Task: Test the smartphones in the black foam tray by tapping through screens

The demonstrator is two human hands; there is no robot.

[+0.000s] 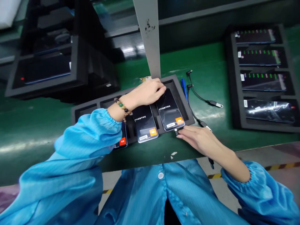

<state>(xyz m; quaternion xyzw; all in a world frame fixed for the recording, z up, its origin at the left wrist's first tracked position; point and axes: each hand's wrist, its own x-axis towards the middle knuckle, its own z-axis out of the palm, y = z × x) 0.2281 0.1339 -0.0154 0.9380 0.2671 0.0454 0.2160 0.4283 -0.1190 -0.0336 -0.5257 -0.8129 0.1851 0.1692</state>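
A black foam tray [185,103] lies before me with smartphones in its slots. My left hand [148,91] has its fingers curled at the top edge of the rightmost smartphone [171,109], whose screen shows white text and an orange button. Pinched in my right hand [199,137] is a small cable plug [176,132], at that phone's bottom edge; I cannot tell how far it is inserted. A dark cable end [211,162] hangs below my right wrist. The middle smartphone [145,125] shows a similar screen. My left sleeve partly hides another smartphone [122,140] with a red button.
Two short adapter cables [203,99] and a blue pen-like tool [184,88] lie right of the tray. Another foam tray [236,103] with several phones stands at far right. Stacked foam trays [81,68] rise at left. A grey post [150,40] stands behind the work.
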